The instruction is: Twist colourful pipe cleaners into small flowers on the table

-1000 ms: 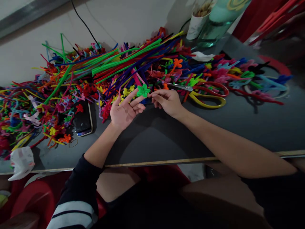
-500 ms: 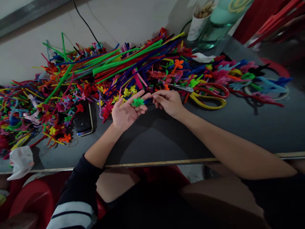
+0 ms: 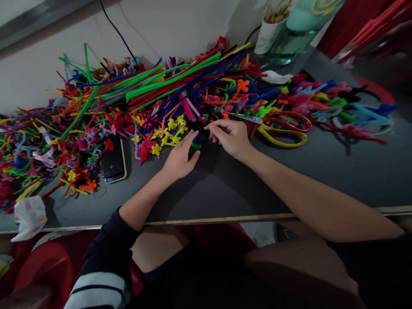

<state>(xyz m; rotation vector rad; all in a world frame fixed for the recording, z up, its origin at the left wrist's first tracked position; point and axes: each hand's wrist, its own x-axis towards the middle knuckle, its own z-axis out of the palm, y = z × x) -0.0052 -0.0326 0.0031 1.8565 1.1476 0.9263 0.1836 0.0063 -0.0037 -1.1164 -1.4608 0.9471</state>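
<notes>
Gray tabletop [image 3: 222, 193], dimly lit: a green flower [image 3: 195, 147] sits in shadow between two hands, partly covered by the left hand [image 3: 182, 159], its thumb spread from outstretched fingers. Shade obscures which way the flower faces; its long axis cannot be made out. The right hand [image 3: 231, 138] curls, thumb and forefinger bent toward each other; whether they pinch anything cannot be told. Yellow flowers [image 3: 172, 129] lie near the left fingers, scissors [image 3: 256, 120] beyond the right. Gray surface runs from the wrists to the pale front edge [image 3: 219, 219].
</notes>
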